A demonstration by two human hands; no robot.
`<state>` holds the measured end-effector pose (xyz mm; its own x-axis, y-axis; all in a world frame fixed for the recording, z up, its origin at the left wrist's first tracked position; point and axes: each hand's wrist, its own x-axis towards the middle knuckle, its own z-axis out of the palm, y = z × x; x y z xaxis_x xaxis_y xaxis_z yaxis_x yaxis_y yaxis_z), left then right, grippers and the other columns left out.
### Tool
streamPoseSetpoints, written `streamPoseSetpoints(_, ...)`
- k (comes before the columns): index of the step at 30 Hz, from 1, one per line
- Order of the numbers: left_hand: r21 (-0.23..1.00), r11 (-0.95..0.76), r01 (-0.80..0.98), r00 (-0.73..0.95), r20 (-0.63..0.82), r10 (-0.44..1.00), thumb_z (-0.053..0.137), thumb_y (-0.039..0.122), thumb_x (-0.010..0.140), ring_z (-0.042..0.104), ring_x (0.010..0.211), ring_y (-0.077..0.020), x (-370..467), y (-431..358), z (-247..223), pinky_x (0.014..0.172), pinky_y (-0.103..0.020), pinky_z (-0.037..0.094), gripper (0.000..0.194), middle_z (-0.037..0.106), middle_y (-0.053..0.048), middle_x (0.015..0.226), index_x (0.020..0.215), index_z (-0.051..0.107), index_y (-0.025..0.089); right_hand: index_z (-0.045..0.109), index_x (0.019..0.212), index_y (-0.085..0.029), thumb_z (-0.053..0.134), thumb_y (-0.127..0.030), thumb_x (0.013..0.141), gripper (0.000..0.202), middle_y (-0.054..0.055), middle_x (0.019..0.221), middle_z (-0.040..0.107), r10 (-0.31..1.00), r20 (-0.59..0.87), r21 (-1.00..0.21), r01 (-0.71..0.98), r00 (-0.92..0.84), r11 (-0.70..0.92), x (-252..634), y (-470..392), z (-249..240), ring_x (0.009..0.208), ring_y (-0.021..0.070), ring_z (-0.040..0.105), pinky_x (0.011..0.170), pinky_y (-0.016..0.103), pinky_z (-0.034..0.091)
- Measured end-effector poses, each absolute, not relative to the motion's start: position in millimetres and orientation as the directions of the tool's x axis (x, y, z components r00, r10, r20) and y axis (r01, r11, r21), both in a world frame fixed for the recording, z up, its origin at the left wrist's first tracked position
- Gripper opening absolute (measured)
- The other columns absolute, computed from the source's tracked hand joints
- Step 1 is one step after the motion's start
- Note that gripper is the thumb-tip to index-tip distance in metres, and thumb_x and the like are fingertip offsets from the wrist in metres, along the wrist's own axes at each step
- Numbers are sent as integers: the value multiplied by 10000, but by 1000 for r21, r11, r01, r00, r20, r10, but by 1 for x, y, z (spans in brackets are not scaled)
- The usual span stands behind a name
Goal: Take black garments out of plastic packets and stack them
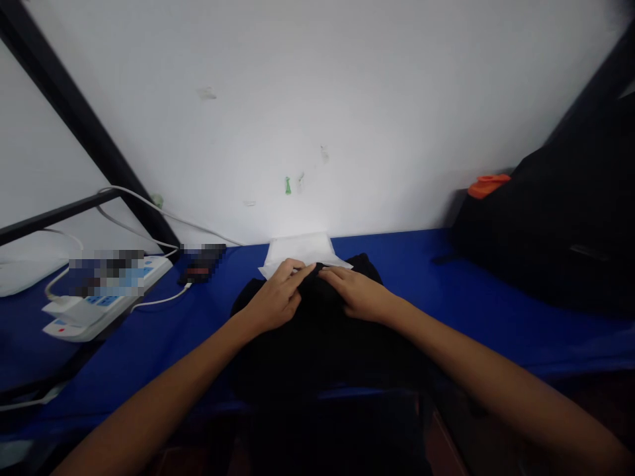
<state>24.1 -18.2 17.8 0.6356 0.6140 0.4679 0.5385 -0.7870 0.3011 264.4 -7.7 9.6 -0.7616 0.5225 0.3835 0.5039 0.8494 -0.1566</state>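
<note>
A bunched black cloth [317, 344], perhaps a garment, lies on the blue tabletop [407, 264] straight in front of me and hangs over its front edge. My left hand [282, 294] grips the upper part of the cloth, its index finger stretched toward the middle. Close beside it, my right hand [354, 291] holds the same part with bent fingers, the thumb hidden. The two hands' fingertips nearly meet. Just behind them lies a flat white sheet or packet [300, 250], partly covered by the cloth and my left hand.
At left are a white power strip [82, 327] with a plugged-in charger and a dark phone-like device [201, 264] on a white cable. A large black bag [555, 225] stands at right, with an orange item [489, 186] by it. A white wall [387, 119] rises behind.
</note>
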Motion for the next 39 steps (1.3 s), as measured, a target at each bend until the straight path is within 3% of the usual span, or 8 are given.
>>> streamPoseSetpoints(5, 173, -811, 559, 703, 420, 574, 420, -33, 763, 435, 1280, -259, 28, -20, 12, 1074, -495, 427, 798, 432, -128, 1380, 1500, 302, 250, 378, 1413, -94, 596, -102, 619, 823, 232, 1345, 500, 531, 332, -258, 466, -780, 846, 263, -8, 6, 1255, 335, 490, 1028, 503, 436)
streamPoseSetpoints(11, 62, -731, 680, 684, 308, 662, 429, -7, 761, 417, 1366, -258, 31, -21, 8, 1115, -488, 381, 736, 425, -130, 1499, 1470, 357, 176, 352, 1443, -85, 555, -75, 639, 829, 231, 1402, 468, 556, 305, -262, 493, -773, 830, 261, -7, 1, 1289, 317, 475, 1064, 474, 416)
streamPoseSetpoints(18, 54, -702, 710, 651, 328, 684, 394, -9, 746, 369, 1412, -233, 37, -22, 6, 1101, -447, 399, 785, 338, -135, 1552, 1506, 273, 145, 302, 1457, -95, 511, -34, 678, 809, 220, 1375, 490, 615, 348, -199, 586, -707, 786, 253, -11, 1, 1279, 305, 486, 1029, 462, 444)
streamPoseSetpoints(23, 49, -689, 723, 619, 397, 678, 467, 74, 764, 345, 1419, -263, 48, -37, 13, 1066, -440, 422, 814, 293, -113, 1576, 1531, 210, 168, 379, 1401, -47, 442, -32, 804, 601, 247, 1278, 546, 662, 378, -27, 707, -647, 706, 245, -15, 6, 1199, 319, 538, 1018, 490, 438)
streamPoseSetpoints(27, 47, -721, 691, 635, 437, 637, 475, 65, 745, 325, 1424, -282, 53, -44, 20, 1081, -468, 384, 848, 291, -112, 1577, 1537, 194, 177, 414, 1383, -19, 409, -68, 897, 488, 257, 1236, 571, 635, 399, 58, 710, -661, 702, 243, -14, 6, 1160, 330, 562, 993, 493, 459)
streamPoseSetpoints(34, 111, -750, 652, 656, 412, 632, 457, 52, 721, 231, 1468, -299, 52, -46, 22, 1134, -539, 314, 919, 225, -97, 1601, 1556, 106, 214, 503, 1328, -90, 427, -111, 956, 380, 229, 1241, 592, 502, 444, 11, 565, -742, 825, 245, -6, 2, 1188, 299, 555, 993, 490, 478)
streamPoseSetpoints(39, 119, -782, 612, 701, 375, 606, 443, 44, 738, 164, 1487, -290, 56, -54, 20, 1160, -547, 294, 930, 159, -87, 1617, 1562, 48, 218, 565, 1235, -14, 370, -67, 943, 356, 260, 1106, 651, 647, 302, -22, 674, -700, 739, 242, -1, -4, 1018, 315, 643, 892, 460, 515)
